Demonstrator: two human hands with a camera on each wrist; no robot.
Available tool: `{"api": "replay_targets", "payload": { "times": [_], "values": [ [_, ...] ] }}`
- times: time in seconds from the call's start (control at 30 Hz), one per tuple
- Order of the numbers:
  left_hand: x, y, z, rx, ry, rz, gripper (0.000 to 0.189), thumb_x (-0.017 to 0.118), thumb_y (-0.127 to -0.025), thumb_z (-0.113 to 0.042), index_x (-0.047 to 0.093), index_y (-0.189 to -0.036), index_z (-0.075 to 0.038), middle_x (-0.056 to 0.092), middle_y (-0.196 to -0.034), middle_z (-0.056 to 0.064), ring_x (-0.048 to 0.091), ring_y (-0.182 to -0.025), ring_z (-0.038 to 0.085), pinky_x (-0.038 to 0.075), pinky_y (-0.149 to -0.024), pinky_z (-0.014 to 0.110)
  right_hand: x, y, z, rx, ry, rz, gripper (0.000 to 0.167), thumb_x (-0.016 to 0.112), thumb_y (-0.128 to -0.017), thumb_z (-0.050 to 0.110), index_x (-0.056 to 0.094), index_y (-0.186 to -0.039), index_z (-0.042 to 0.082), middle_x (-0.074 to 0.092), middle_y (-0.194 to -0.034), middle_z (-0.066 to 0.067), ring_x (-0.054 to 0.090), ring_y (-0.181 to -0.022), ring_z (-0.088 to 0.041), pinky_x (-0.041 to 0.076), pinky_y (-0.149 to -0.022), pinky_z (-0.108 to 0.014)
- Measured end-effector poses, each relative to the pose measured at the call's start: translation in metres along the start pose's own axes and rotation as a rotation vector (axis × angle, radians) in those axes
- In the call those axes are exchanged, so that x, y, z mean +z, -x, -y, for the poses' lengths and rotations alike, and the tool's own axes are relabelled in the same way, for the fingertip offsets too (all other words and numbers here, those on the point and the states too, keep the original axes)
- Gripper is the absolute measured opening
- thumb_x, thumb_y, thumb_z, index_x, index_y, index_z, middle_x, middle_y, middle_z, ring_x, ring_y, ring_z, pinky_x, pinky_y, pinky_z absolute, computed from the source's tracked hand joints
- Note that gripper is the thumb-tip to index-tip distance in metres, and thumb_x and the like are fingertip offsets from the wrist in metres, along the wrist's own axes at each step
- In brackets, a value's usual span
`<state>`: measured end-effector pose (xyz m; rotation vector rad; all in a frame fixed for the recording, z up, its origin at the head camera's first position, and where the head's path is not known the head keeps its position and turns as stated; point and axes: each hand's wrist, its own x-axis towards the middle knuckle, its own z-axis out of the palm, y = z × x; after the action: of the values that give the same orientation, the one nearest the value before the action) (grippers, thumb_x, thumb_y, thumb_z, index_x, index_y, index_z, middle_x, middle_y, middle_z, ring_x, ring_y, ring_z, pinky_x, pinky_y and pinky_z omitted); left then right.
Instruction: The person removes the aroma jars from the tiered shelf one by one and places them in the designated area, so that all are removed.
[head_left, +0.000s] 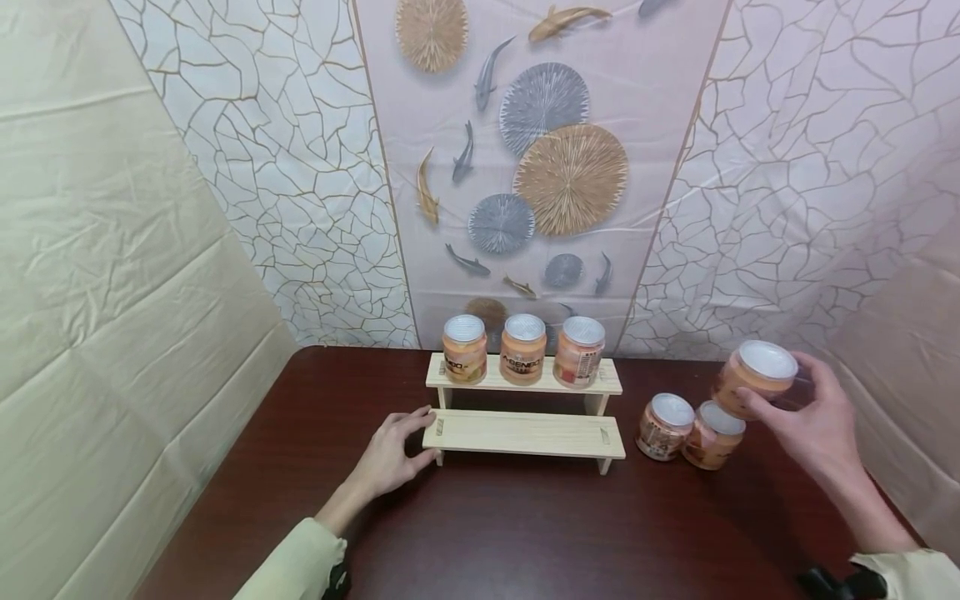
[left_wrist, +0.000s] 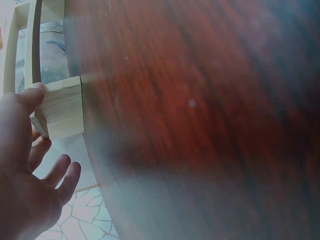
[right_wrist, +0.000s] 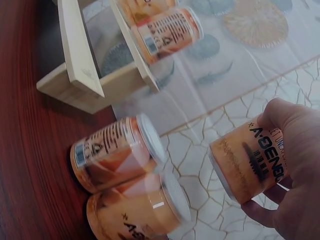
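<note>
At the right, my right hand (head_left: 821,417) grips a jar (head_left: 757,379) with an orange label and white lid between thumb and fingers. It hangs above two similar jars on the table, the left one (head_left: 665,427) and the right one (head_left: 714,435), which stand side by side. My left hand (head_left: 390,454) pinches the left end of the two-tier wooden stand (head_left: 525,433) at its lower step. In the left wrist view, the thumb lies on the board's edge and the outer fingers extend past it. Three jars (head_left: 522,350) stand in a row on the upper step.
A dark reddish-brown table (head_left: 495,525) carries the stand and jars. Behind it hangs a patterned cloth (head_left: 315,167) with fish and round motifs. Pale cloth (head_left: 97,292) walls in the left, with another pale panel (head_left: 907,375) at the right.
</note>
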<state>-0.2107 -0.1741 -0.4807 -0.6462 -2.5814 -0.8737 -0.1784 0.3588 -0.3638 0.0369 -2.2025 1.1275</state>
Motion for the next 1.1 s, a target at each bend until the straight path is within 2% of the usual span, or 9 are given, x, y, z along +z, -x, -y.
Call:
{"api": "replay_targets", "payload": {
  "times": [0.23, 0.37, 0.5, 0.73, 0.97, 1.1],
  "values": [
    [0.001, -0.001, 0.000, 0.002, 0.000, -0.004, 0.056, 0.086, -0.079, -0.020, 0.068, -0.129, -0.003, 0.060, -0.137, 0.010, 0.057, -0.114, 0.034, 0.047, -0.091, 0.056, -0.010, -0.004, -0.014, 0.047, -0.010, -0.023, 0.060, 0.082, -0.076, -0.004, 0.053, -0.128, 0.004, 0.047, -0.110, 0.015, 0.049, -0.094, 0.005, 0.042, -0.077, -0.005],
    [0.001, -0.002, -0.001, 0.010, 0.002, -0.006, 0.056, 0.086, -0.078, -0.020, 0.068, -0.128, -0.003, 0.061, -0.137, 0.011, 0.057, -0.113, 0.034, 0.048, -0.090, 0.055, -0.017, -0.003, -0.021, 0.080, -0.015, -0.027, 0.058, 0.081, -0.077, -0.003, 0.053, -0.126, 0.013, 0.047, -0.110, 0.016, 0.050, -0.091, 0.010, 0.043, -0.077, -0.005],
    [0.001, -0.003, -0.001, 0.012, -0.004, 0.000, 0.056, 0.085, -0.080, -0.020, 0.067, -0.129, -0.003, 0.060, -0.138, 0.011, 0.057, -0.114, 0.035, 0.048, -0.091, 0.055, -0.021, -0.001, -0.027, 0.090, 0.002, -0.038, 0.056, 0.081, -0.077, -0.002, 0.055, -0.124, 0.015, 0.048, -0.107, 0.018, 0.050, -0.086, 0.015, 0.043, -0.075, -0.005],
    [-0.004, 0.003, -0.001, -0.014, -0.015, -0.018, 0.056, 0.086, -0.079, -0.018, 0.067, -0.129, -0.002, 0.061, -0.136, 0.012, 0.057, -0.113, 0.035, 0.049, -0.089, 0.056, -0.017, -0.001, -0.038, 0.069, 0.033, -0.019, 0.054, 0.082, -0.076, -0.002, 0.052, -0.122, 0.001, 0.047, -0.106, 0.015, 0.048, -0.089, 0.012, 0.042, -0.076, -0.004],
    [-0.002, 0.000, -0.001, -0.003, -0.010, -0.005, 0.056, 0.085, -0.080, -0.021, 0.066, -0.130, -0.002, 0.060, -0.138, 0.012, 0.056, -0.114, 0.035, 0.049, -0.088, 0.056, -0.023, 0.003, -0.053, 0.064, 0.030, -0.033, 0.055, 0.080, -0.076, -0.006, 0.051, -0.122, -0.001, 0.045, -0.108, 0.016, 0.047, -0.096, 0.006, 0.041, -0.078, -0.003],
    [0.000, 0.001, 0.000, -0.002, -0.012, 0.006, 0.057, 0.085, -0.080, -0.022, 0.067, -0.130, -0.003, 0.060, -0.138, 0.012, 0.056, -0.114, 0.035, 0.049, -0.089, 0.055, -0.026, 0.010, -0.060, 0.083, 0.049, -0.020, 0.057, 0.080, -0.077, -0.004, 0.047, -0.124, -0.008, 0.046, -0.110, 0.011, 0.045, -0.096, 0.008, 0.041, -0.078, -0.003]
  ]
}}
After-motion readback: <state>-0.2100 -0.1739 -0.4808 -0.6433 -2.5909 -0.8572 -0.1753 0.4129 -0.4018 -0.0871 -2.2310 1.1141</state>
